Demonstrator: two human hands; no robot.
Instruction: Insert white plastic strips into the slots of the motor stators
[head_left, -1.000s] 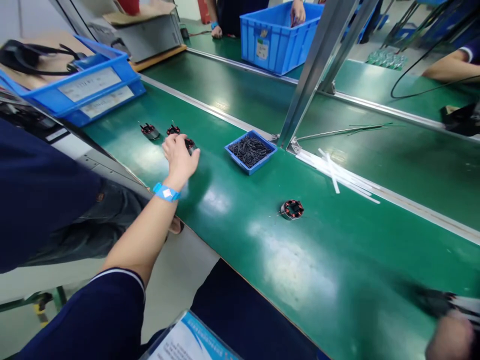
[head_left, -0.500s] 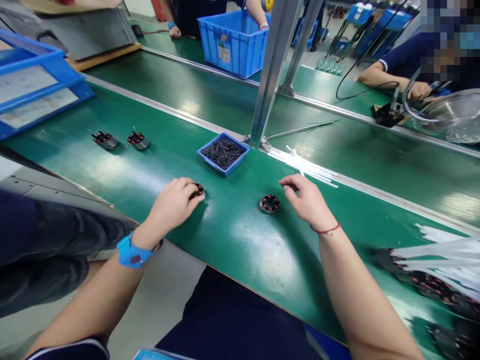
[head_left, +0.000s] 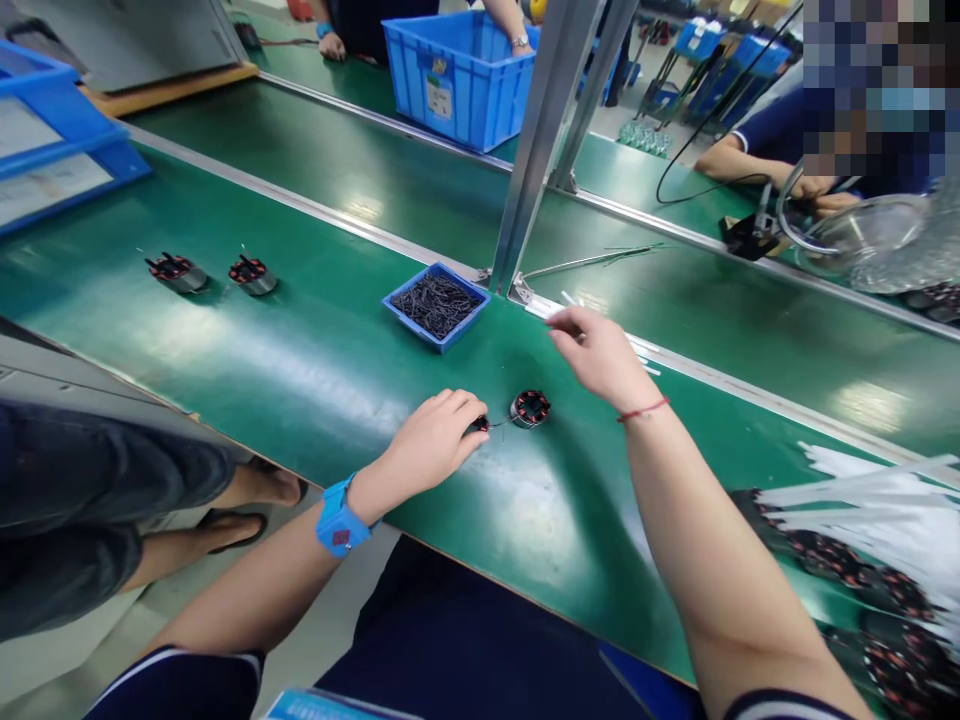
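Observation:
My left hand is closed over a motor stator; most of the part is hidden under the palm and fingers. Just right of it, a second stator with copper windings stands on the green table, thin wire ends reaching out from its left side. My right hand hovers above and right of that stator, thumb and fingers apart and nothing visible between them. Behind this hand, white sleeves lie along the metal rail, partly covered by it. A small blue tray of short black tubes sits further back.
Two more stators stand at the left. Several stators with white sleeves lie at the right edge. A metal post rises from the rail. Beyond are a blue crate and co-workers' arms. Someone's legs are at my left.
My left hand has moved right with the stator, close to the other one. My right hand has risen away toward the white sleeves. The view has shifted slightly.

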